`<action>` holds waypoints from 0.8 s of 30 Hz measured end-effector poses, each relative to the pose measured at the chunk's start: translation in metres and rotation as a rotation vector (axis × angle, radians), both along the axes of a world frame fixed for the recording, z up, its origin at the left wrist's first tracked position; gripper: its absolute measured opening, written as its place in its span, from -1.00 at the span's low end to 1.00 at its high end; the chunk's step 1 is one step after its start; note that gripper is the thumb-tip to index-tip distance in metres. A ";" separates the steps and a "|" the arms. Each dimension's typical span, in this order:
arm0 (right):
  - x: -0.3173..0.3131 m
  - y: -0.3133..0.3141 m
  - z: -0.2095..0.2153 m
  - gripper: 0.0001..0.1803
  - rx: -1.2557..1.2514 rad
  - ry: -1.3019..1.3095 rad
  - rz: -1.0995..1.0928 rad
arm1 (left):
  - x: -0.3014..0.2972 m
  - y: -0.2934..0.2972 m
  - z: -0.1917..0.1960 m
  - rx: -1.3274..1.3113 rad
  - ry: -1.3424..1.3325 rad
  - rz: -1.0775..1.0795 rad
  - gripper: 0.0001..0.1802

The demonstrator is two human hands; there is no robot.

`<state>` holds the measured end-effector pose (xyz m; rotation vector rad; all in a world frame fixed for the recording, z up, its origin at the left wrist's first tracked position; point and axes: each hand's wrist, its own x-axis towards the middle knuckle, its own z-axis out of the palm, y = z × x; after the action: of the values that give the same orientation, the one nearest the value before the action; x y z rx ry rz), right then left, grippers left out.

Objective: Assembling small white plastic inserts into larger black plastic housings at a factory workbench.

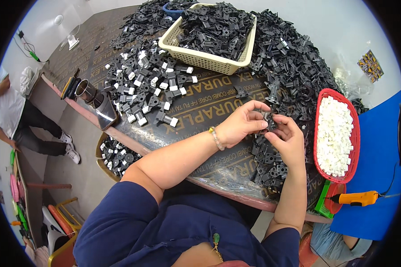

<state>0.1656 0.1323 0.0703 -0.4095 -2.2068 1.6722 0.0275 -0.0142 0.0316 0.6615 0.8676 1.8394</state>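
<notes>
Seen from above: a dark brown work table [200, 107] with a smooth laminated top, covered at the far side by a big loose heap of black plastic parts [294, 66], small, angular and matt. At the far middle, a cream plastic basket [236, 62] with a lattice wall, filled with the same black parts. To the left of centre, a spread pile of assembled pieces [147, 89], black bodies with small white square caps. At the right edge of the table, a red oval mesh basket [355, 133] full of small white blocks [336, 133], hard and glossy. Below it, an orange tool [356, 198] with a cable. At the left table edge, a shiny metal funnel-like tube [96, 100].

Near the middle of the table, just in front of the body: left hand [240, 124], fingers curled and closed around one small black part [269, 119], pinched between thumb and fingertips. Right hand [287, 140] touching the same part from the other side, thumb and index finger closed on it. Both hands meet there, held a little above the table, just beside more black parts [267, 155] lying under the right wrist. A beaded bracelet [216, 139] on the left wrist.

Far left, on the floor, another person [13, 120] in a white shirt, bent down.
</notes>
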 end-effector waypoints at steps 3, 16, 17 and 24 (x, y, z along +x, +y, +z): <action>0.001 -0.004 0.006 -0.46 0.051 0.046 -0.012 | 0.003 0.002 -0.002 0.034 0.020 0.022 -0.58; -0.001 -0.013 0.010 -0.33 0.594 0.254 0.023 | 0.004 0.002 -0.006 0.085 -0.310 -0.125 -0.71; -0.001 -0.014 0.011 -0.33 0.593 0.255 0.040 | 0.003 0.003 -0.007 0.116 -0.312 -0.122 -0.72; -0.002 -0.018 0.010 -0.34 0.650 0.270 -0.010 | 0.004 0.001 -0.001 0.085 -0.268 -0.145 -0.60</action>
<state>0.1633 0.1145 0.0799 -0.0183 -2.3576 0.8545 0.0319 -0.0133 0.0309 0.5007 0.5545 1.7908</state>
